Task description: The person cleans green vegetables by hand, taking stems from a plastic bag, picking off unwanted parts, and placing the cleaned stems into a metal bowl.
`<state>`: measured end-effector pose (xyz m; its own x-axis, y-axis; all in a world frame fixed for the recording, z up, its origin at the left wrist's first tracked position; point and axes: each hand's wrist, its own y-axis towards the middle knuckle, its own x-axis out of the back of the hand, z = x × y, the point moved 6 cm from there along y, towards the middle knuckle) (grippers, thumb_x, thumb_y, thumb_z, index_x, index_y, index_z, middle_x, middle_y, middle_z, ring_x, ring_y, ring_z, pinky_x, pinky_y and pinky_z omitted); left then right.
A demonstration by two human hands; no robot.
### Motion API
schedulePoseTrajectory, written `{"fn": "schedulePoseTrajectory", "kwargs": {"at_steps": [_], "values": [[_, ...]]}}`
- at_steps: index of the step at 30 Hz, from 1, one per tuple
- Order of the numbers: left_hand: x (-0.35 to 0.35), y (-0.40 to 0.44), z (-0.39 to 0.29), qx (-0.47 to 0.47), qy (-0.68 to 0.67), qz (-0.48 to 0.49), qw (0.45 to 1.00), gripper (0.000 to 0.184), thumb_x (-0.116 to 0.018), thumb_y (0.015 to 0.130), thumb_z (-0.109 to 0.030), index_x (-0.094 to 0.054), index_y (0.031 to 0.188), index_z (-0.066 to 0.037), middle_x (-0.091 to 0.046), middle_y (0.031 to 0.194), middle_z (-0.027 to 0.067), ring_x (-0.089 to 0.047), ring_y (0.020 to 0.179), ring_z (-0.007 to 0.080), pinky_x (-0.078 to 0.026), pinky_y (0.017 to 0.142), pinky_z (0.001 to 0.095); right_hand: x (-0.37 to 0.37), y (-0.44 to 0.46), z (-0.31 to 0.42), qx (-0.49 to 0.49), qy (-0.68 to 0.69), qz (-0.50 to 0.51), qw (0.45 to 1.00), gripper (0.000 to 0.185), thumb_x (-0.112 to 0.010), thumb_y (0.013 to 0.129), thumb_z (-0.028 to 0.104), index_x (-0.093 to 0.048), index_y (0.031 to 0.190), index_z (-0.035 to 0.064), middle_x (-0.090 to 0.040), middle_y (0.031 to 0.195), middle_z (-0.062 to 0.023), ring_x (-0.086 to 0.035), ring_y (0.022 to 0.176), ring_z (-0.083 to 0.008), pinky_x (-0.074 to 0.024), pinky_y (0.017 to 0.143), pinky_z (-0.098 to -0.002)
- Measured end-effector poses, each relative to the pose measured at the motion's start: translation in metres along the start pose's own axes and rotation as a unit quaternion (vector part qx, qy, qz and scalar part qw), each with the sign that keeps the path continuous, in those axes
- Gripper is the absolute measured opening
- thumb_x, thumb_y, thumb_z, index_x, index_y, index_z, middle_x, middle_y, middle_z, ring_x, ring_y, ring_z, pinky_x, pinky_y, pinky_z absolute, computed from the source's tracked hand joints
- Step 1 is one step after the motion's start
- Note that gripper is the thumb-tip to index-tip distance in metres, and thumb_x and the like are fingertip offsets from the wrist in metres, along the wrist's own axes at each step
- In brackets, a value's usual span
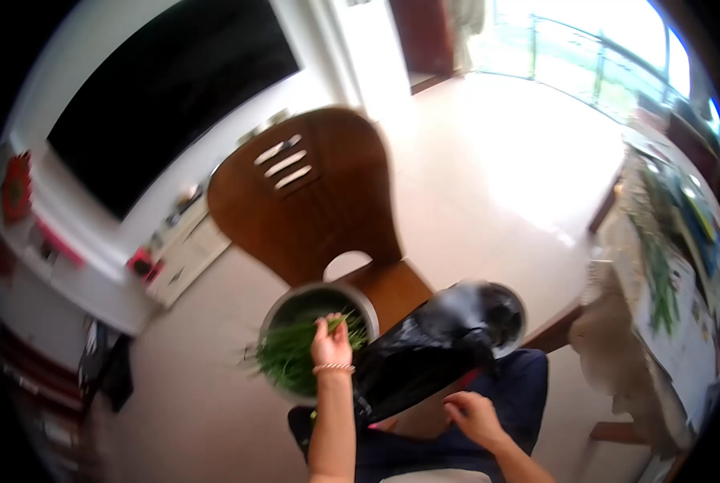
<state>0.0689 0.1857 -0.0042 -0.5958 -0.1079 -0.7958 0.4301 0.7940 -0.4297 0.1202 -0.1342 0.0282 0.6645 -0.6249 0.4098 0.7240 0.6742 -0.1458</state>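
My left hand [331,343], with a beaded bracelet at the wrist, is closed on a few thin green stalks, which look like chives. It is over a round metal basin [369,310] that holds more green stalks [289,364], some hanging past the left rim. Over my lap, my right hand [474,417] has its fingers curled in; anything between the fingertips is too small to make out. A black plastic bag [400,354] stretches across my knees and reaches a second metal bowl [517,318] on the right. Glare blurs part of the bag there.
Right in front stands a brown wooden chair [311,185], its seat partly behind the basin. More long green stalks [662,282] lie on a covered table [674,354] to the right. A large black television [175,88] is at the upper left, above a low cabinet [189,253].
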Motion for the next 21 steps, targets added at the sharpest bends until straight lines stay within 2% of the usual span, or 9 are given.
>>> {"fn": "schedulePoseTrajectory", "kwargs": {"at_steps": [3,5,7,8,10,11,13,17,21], "values": [[0.042,0.053,0.022,0.078,0.027,-0.043,0.996,0.021,-0.055,0.087,-0.017,-0.05,0.096,0.002,-0.057,0.092,0.0134,-0.058,0.083,0.0255,-0.051,0.079,0.0356,0.003,-0.002,0.015,0.072,-0.039,0.008,0.997,0.017,-0.057,0.079,0.019,-0.064,0.086,0.005,-0.063,0.081,-0.0134,-0.059,0.077,-0.0303,-0.0471,0.068,-0.0372],[0.03,0.034,0.025,0.165,0.085,-0.032,0.982,0.048,-0.064,0.079,-0.034,-0.049,0.107,0.003,-0.052,0.111,0.0148,-0.046,0.106,0.0253,-0.039,0.093,0.0374,-0.007,0.001,0.001,0.1,-0.027,0.001,0.995,0.018,-0.057,0.079,0.022,-0.064,0.087,0.0068,-0.063,0.081,-0.0134,-0.059,0.077,-0.0305,-0.0476,0.069,-0.037],[0.025,0.028,0.018,0.215,0.126,0.026,0.968,0.05,-0.061,0.08,-0.037,-0.048,0.11,0.002,-0.052,0.113,0.0143,-0.043,0.109,0.0253,-0.032,0.096,0.0357,-0.019,0.007,-0.006,0.057,-0.039,0.064,0.996,0.018,-0.056,0.081,0.023,-0.063,0.091,0.0093,-0.061,0.084,-0.0133,-0.059,0.08,-0.0302,-0.0472,0.071,-0.0372],[0.017,0.012,0.006,0.172,0.159,-0.026,0.972,0.044,-0.059,0.082,-0.034,-0.05,0.108,0.002,-0.056,0.107,0.0135,-0.047,0.107,0.0237,-0.034,0.093,0.0334,-0.012,0.008,0.007,0.068,-0.039,0.02,0.997,0.018,-0.057,0.079,0.021,-0.063,0.089,0.007,-0.062,0.081,-0.0144,-0.06,0.077,-0.0308,-0.0472,0.069,-0.0374],[-0.021,-0.043,-0.007,-0.06,0.268,0.075,0.959,0.031,-0.054,0.085,-0.026,-0.055,0.103,-0.001,-0.06,0.098,0.0086,-0.054,0.094,0.0194,-0.041,0.084,0.0308,-0.013,0.01,0.018,0.095,-0.042,-0.029,0.994,0.016,-0.06,0.077,0.018,-0.063,0.086,0.0041,-0.061,0.079,-0.016,-0.059,0.075,-0.0323,-0.0468,0.068,-0.0385],[-0.058,-0.091,-0.001,-0.16,0.336,0.091,0.924,0.026,-0.053,0.087,-0.02,-0.055,0.105,-0.002,-0.06,0.097,0.0068,-0.055,0.09,0.0156,-0.042,0.082,0.0285,-0.015,0.018,0.011,0.091,-0.041,-0.027,0.995,0.016,-0.06,0.077,0.018,-0.063,0.086,0.0041,-0.061,0.079,-0.016,-0.059,0.075,-0.0323,-0.0468,0.068,-0.0385],[-0.067,-0.129,0.035,-0.09,0.448,0.237,0.857,0.02,-0.049,0.089,-0.014,-0.058,0.102,-0.002,-0.061,0.091,0.0043,-0.058,0.082,0.0143,-0.045,0.077,0.0298,-0.026,0.036,-0.004,0.081,-0.039,-0.002,0.996,0.018,-0.055,0.08,0.022,-0.063,0.09,0.0098,-0.058,0.09,-0.0128,-0.057,0.084,-0.0311,-0.0462,0.073,-0.0376],[-0.037,-0.139,0.101,-0.114,0.694,0.422,0.572,0.031,-0.057,0.082,-0.03,-0.062,0.092,-0.001,-0.063,0.086,0.0158,-0.061,0.08,0.03,-0.047,0.073,0.0347,-0.036,0.071,-0.02,0.13,-0.193,-0.038,0.972,0.018,-0.056,0.077,0.02,-0.061,0.088,0.006,-0.056,0.095,-0.013,-0.056,0.085,-0.0325,-0.0456,0.074,-0.0398],[0.001,-0.081,0.101,-0.134,0.881,0.232,0.389,0.041,-0.058,0.079,-0.037,-0.06,0.081,0.004,-0.06,0.083,0.0253,-0.058,0.081,0.0395,-0.046,0.073,0.0442,-0.04,0.077,-0.023,0.212,-0.252,-0.011,0.944,0.03,-0.057,0.078,0.024,-0.054,0.101,0.0034,-0.057,0.096,-0.0157,-0.058,0.084,-0.033,-0.0469,0.072,-0.0407]]}}
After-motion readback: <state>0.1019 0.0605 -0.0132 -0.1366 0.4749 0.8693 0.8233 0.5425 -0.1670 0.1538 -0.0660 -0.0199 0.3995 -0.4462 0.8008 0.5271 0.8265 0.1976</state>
